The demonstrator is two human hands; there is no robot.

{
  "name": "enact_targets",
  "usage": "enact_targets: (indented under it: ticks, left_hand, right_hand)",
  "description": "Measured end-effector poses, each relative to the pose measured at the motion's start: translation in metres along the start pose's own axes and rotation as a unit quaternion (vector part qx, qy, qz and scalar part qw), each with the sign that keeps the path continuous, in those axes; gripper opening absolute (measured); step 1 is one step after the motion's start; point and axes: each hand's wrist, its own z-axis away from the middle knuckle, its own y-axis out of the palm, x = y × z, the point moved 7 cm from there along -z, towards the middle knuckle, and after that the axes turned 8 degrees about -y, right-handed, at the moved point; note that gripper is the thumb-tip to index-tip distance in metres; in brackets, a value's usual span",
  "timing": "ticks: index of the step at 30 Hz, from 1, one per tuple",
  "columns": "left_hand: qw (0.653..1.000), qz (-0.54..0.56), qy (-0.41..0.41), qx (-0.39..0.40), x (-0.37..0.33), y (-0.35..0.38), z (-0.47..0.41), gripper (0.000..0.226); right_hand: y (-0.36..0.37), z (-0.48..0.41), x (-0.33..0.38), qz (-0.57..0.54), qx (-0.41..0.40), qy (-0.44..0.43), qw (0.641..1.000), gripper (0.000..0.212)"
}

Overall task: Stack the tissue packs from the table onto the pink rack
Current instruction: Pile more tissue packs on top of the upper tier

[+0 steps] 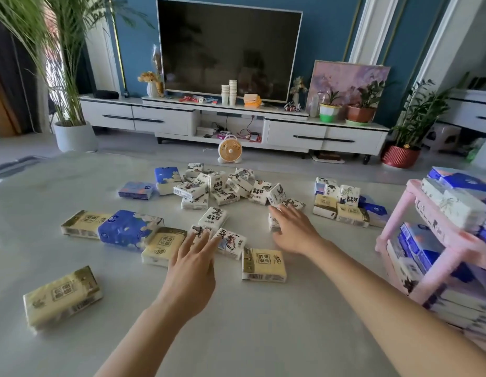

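Observation:
Several tissue packs lie scattered on the grey table point(250, 322): small white ones in a heap point(222, 186), yellow ones point(263, 263) and blue ones point(127, 227). My left hand point(194, 261) reaches forward with straight fingers, its tips over a small white pack point(199, 231). My right hand point(293, 229) is spread over another small white pack point(274, 222), fingers extended. The pink rack point(437, 240) stands at the right table edge, its shelves holding several blue and white packs.
A yellow pack point(62, 296) lies alone at the near left. More packs sit in a group point(339, 205) beside the rack. Beyond the table are a small fan point(230, 151), a white TV cabinet point(236, 118) and potted plants.

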Motion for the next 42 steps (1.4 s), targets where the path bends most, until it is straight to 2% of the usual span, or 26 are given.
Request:
enact_targets:
  ticks: [2, 5, 7, 11, 13, 16, 20, 24, 26, 29, 31, 33, 36, 38, 40, 42]
  left_hand:
    - [0.999, -0.029, 0.034, 0.011, -0.006, 0.01, 0.002, 0.06]
    - [0.993, -0.073, 0.093, 0.024, -0.027, 0.023, -0.004, 0.077]
    - [0.989, -0.099, 0.109, 0.026, -0.034, 0.026, -0.014, 0.081]
    - [0.985, -0.114, 0.089, 0.093, -0.039, 0.041, -0.037, 0.078]
    - [0.98, -0.132, 0.079, 0.124, -0.045, 0.049, -0.046, 0.07]
    - [0.971, -0.186, 0.07, 0.13, -0.053, 0.048, -0.052, 0.058]
    - [0.97, -0.223, 0.038, 0.09, -0.058, 0.037, -0.044, 0.052]
    - [0.971, -0.238, 0.032, 0.015, -0.062, 0.01, -0.026, 0.053]
    - [0.98, -0.196, 0.038, -0.022, -0.073, -0.008, -0.009, 0.057]
    - [0.997, 0.0, 0.047, -0.066, -0.112, -0.038, 0.017, 0.053]
    - [0.983, 0.135, 0.076, -0.101, -0.156, -0.062, 0.035, 0.053]
    - [0.956, 0.25, 0.116, -0.105, -0.214, -0.084, 0.051, 0.057]
    - [0.92, 0.34, 0.187, -0.059, -0.306, -0.096, 0.07, 0.055]
    - [0.897, 0.392, 0.203, -0.017, -0.356, -0.092, 0.077, 0.047]
    - [0.869, 0.446, 0.21, 0.032, -0.398, -0.079, 0.077, 0.043]
    - [0.857, 0.467, 0.209, 0.057, -0.435, -0.061, 0.071, 0.045]
  right_hand:
    - [0.007, -0.008, -0.008, -0.019, 0.012, 0.019, 1.0, 0.064]
    - [0.005, -0.006, -0.012, -0.074, -0.018, 0.036, 0.996, 0.058]
    - [0.002, 0.005, -0.008, -0.101, -0.043, 0.027, 0.994, 0.057]
    - [-0.011, 0.044, -0.005, -0.13, -0.13, -0.002, 0.983, 0.064]
    - [-0.02, 0.066, -0.009, -0.186, -0.163, -0.012, 0.969, 0.063]
    - [-0.041, 0.101, -0.008, -0.279, -0.182, -0.043, 0.942, 0.06]
    - [-0.07, 0.148, -0.002, -0.361, -0.165, -0.076, 0.915, 0.067]
    - [-0.107, 0.198, -0.012, -0.443, -0.182, -0.099, 0.872, 0.059]
    - [-0.128, 0.223, -0.021, -0.475, -0.19, -0.116, 0.851, 0.057]
    - [-0.168, 0.257, -0.046, -0.506, -0.209, -0.151, 0.823, 0.055]
    - [-0.201, 0.283, -0.074, -0.533, -0.26, -0.167, 0.788, 0.056]
    - [-0.23, 0.314, -0.115, -0.54, -0.348, -0.163, 0.749, 0.06]
    - [-0.245, 0.355, -0.189, -0.527, -0.464, -0.108, 0.704, 0.057]
    - [-0.241, 0.379, -0.242, -0.514, -0.53, -0.045, 0.673, 0.066]
    - [-0.231, 0.398, -0.288, -0.507, -0.574, 0.005, 0.643, 0.074]
    - [-0.219, 0.407, -0.319, -0.524, -0.591, 0.028, 0.613, 0.08]
